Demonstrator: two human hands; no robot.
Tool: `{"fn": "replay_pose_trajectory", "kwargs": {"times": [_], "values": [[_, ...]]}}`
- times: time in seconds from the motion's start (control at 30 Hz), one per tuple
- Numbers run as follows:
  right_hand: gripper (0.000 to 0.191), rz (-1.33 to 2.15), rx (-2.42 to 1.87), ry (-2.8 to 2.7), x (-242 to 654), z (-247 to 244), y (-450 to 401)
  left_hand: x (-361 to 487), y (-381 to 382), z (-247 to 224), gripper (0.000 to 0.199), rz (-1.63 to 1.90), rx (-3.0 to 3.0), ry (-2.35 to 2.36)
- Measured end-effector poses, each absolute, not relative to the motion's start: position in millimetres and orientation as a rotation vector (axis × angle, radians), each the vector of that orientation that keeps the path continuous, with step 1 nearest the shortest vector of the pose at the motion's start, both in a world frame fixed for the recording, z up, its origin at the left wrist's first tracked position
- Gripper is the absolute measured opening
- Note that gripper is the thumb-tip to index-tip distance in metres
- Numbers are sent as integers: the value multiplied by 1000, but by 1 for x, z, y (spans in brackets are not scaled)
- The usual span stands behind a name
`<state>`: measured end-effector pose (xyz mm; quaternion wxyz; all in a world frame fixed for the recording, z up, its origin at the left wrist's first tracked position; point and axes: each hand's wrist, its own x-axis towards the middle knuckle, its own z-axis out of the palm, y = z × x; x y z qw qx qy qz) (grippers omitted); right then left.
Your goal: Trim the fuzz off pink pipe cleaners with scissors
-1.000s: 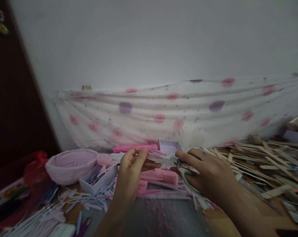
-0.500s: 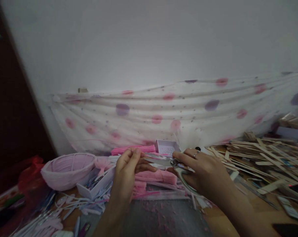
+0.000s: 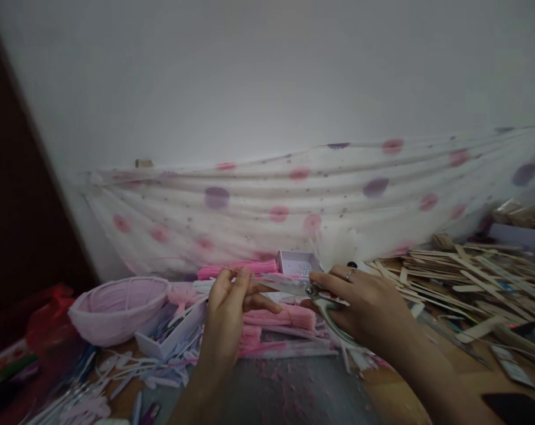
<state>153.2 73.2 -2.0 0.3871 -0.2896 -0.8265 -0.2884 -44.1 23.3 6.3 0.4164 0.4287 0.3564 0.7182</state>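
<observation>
I am mid-cut: my left hand (image 3: 225,301) pinches a thin pink strip (image 3: 255,280) up above the bench (image 3: 294,389), my right hand (image 3: 365,304) is clenched through the scissors (image 3: 309,290), blades meeting the strip, and I judge the next move needs a steady squeeze.

My table (image 3: 395,392) is crowded: a pink woven basket (image 3: 117,307) at my left and a white tray (image 3: 172,333) beside it. Pink pipe cleaners (image 3: 280,319) lie mid-table, wooden sticks (image 3: 466,277) heaped right.
</observation>
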Motion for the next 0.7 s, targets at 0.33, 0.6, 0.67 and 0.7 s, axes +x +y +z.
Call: {"fn": "replay_pose_trajectory", "kwargs": {"times": [0.33, 0.6, 0.67, 0.7], "values": [[29, -374, -857, -2122, 157, 0, 82, -47, 20, 9, 33, 1734, 1157, 889], [45, 566, -785, -1993, 158, 1, 88, -46, 21, 8, 29, 1714, 1227, 940], [32, 748, -694, -1870, 152, 1, 84, -45, 21, 7, 28, 1709, 1231, 947], [30, 804, -666, -1832, 149, 1, 82, -44, 20, 7, 28, 1707, 1233, 945]]}}
